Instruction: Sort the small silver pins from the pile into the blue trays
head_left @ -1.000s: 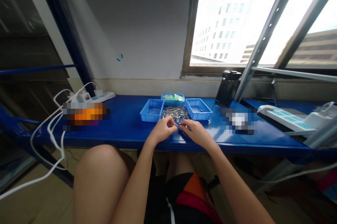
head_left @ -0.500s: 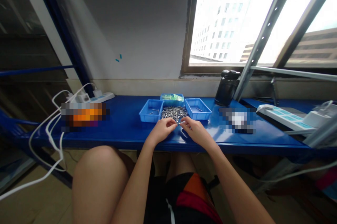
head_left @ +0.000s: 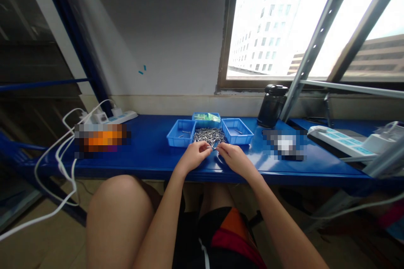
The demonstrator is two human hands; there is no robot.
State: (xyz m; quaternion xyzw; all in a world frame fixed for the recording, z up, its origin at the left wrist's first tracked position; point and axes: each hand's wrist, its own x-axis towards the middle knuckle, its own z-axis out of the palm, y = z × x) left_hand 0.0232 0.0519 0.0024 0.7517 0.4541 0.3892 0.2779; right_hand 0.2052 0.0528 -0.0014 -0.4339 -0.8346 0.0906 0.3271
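At the desk's front, my left hand [head_left: 195,155] and my right hand [head_left: 235,157] meet with pinched fingertips. Between them they hold a slim silver metal fastener [head_left: 213,148], one end in each pinch; whether it is a screw or a rivet is too small to tell. Just beyond my fingers lies a heap of similar metal fasteners [head_left: 209,135]. To its left a blue bin [head_left: 172,139] has a few fasteners inside, and the right blue bin [head_left: 241,139] holds at least one. Behind the heap, another blue bin [head_left: 206,114] contains green-tinted plastic bags [head_left: 206,118].
The blue desk [head_left: 148,157] carries a black flask [head_left: 270,107] and a blurred dark item [head_left: 285,145] on the right. At left are a blurred orange item [head_left: 102,138], white cables [head_left: 59,157] and a power strip [head_left: 126,116]. Another power strip [head_left: 342,139] lies far right.
My right hand's fingertips have shifted slightly, closing in on the fastener, which now lies level between both pinches. The bins and the heap look the same.
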